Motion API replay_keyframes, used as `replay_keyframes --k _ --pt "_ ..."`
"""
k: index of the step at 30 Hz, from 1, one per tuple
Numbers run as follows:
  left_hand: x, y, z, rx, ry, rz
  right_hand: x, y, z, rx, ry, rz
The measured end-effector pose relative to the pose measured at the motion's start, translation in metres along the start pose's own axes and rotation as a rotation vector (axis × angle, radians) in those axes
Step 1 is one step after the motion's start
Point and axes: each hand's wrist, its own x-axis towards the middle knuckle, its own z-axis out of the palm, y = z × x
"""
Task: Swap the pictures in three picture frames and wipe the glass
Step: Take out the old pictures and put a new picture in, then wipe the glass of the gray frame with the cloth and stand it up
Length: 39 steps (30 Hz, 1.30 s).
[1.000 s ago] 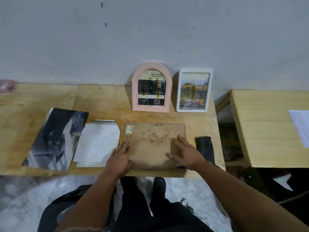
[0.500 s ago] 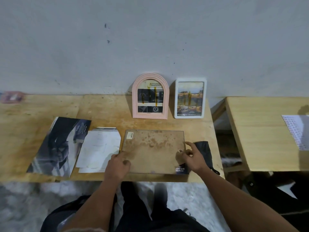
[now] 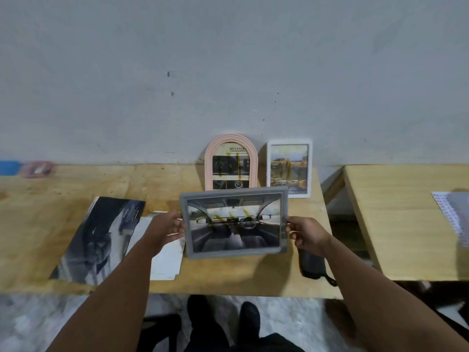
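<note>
Between my hands: grey rectangular picture frame [image 3: 234, 222], above the wooden table [image 3: 253, 275]
Behind it: pink arched frame [image 3: 231, 161] left of white rectangular frame [image 3: 289, 167]
Left: dark magazine [image 3: 99, 237], white papers [image 3: 165, 257]

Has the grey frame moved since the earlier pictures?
Yes. The grey frame, earlier face down on the table, is now lifted, picture side up, in both hands, overlapping the pink arched frame behind.

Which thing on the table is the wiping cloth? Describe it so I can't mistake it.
Start at the wooden table against the grey wall, then go to its near right corner. The cloth lies there, just below the right hand that holds the grey frame. It is the only dark, rolled, soft item; everything else nearby is flat paper or rigid frames.
</note>
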Motion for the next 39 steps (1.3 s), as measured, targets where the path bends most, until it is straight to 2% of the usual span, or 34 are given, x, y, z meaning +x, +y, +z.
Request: replay_keyframes --k 2,6,9,12,15,18,20,22,25,30,34,39 --pt "0.006 -0.008 0.004 0.016 0.008 0.019 0.006 0.001 -0.001 -0.033 0.051 -0.018" --pt "0.004 -0.036 0.026 -0.162 0.01 -0.023 0.014 0.015 0.001 -0.085 0.166 0.013" --pt "0.011 -0.056 0.039 -0.164 0.08 -0.041 0.013 0.022 0.001 -0.302 0.203 -0.052" --pt "0.023 -0.069 0.045 -0.118 0.117 -0.054 0.016 0.028 -0.011 -0.473 0.439 -0.139" --pt "0.035 -0.073 0.046 -0.081 0.132 -0.079 0.012 0.038 -0.033 -0.583 0.639 -0.073" --pt "0.045 -0.072 0.05 -0.019 0.195 -0.082 0.009 0.054 -0.046 -0.748 0.615 0.146" --pt "0.047 -0.067 0.058 0.063 0.225 -0.092 0.01 0.066 -0.045 -0.821 0.575 0.229" --pt "0.043 -0.062 0.067 0.129 0.227 -0.106 0.012 0.077 -0.042 -0.828 0.593 0.197" --pt "0.038 -0.06 0.075 0.225 0.176 -0.055 0.016 0.078 -0.043 -0.648 0.566 0.159" --pt "0.03 -0.062 0.078 0.294 0.147 0.0 0.019 0.075 -0.054 -0.426 0.549 0.201" --pt "0.025 -0.064 0.076 0.429 0.123 0.035 0.016 0.074 -0.048 -0.481 0.576 0.17" --pt "0.016 -0.072 0.071 0.481 0.1 0.032 0.025 0.086 -0.045 -0.511 0.606 0.161"
